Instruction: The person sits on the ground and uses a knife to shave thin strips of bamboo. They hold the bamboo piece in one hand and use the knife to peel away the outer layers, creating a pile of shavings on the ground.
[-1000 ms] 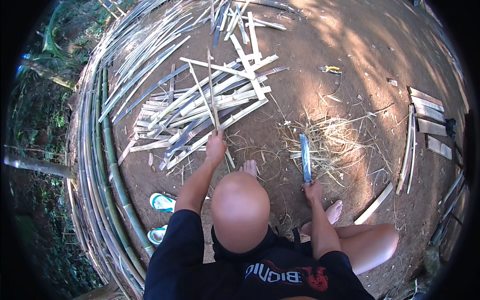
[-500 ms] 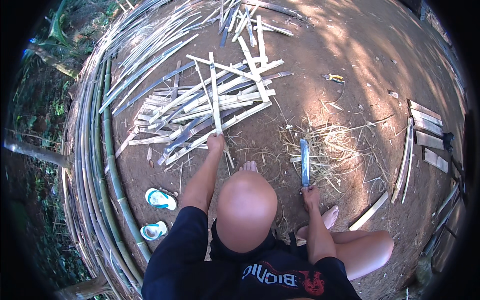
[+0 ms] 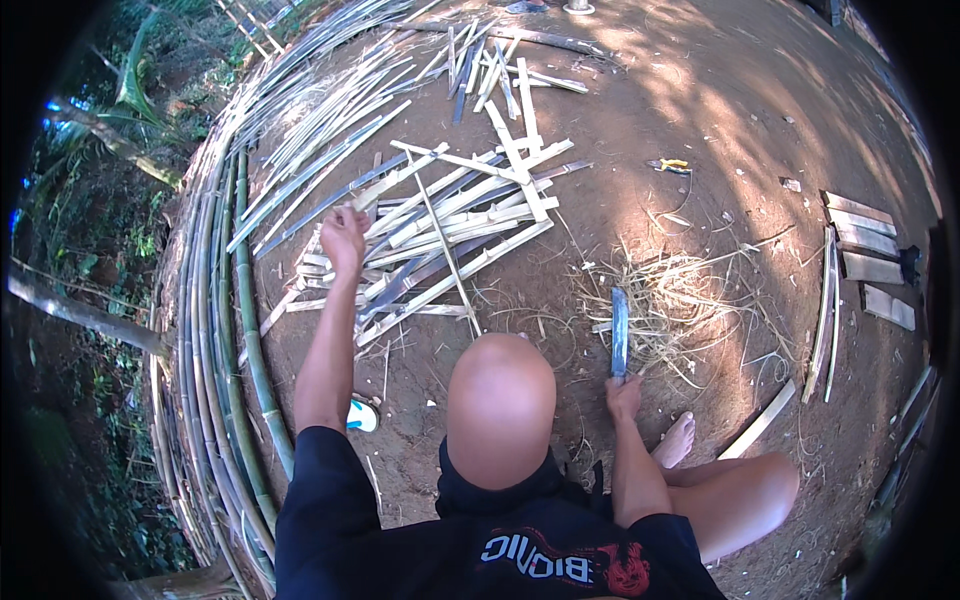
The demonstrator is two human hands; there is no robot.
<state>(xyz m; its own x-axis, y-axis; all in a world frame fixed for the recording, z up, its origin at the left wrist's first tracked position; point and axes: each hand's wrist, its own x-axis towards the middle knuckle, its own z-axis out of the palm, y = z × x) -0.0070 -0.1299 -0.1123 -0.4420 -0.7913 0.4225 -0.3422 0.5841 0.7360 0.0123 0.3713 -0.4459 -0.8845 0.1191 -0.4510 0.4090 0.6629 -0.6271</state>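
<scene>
My left hand is closed on one end of a pale bamboo strip. From my fingers the strip slants up and to the right across the upper side of a pile of split bamboo strips. A thin strip lies lengthwise over that pile. My right hand is wrapped round the handle of a long-bladed knife, which looks like a machete. Its blade points away from me, over the near left part of a heap of curly bamboo shavings.
Long green bamboo poles run along the left, with thinner strips beyond. Yellow-handled pliers lie on the dirt. A white-and-blue sandal is beside my left forearm. Several flat boards and a loose strip lie right.
My left hand has moved left and farther away, swinging the bamboo strip from nearly lengthwise to a slant. The knife remains in my right hand, and the whole view has shifted slightly.
</scene>
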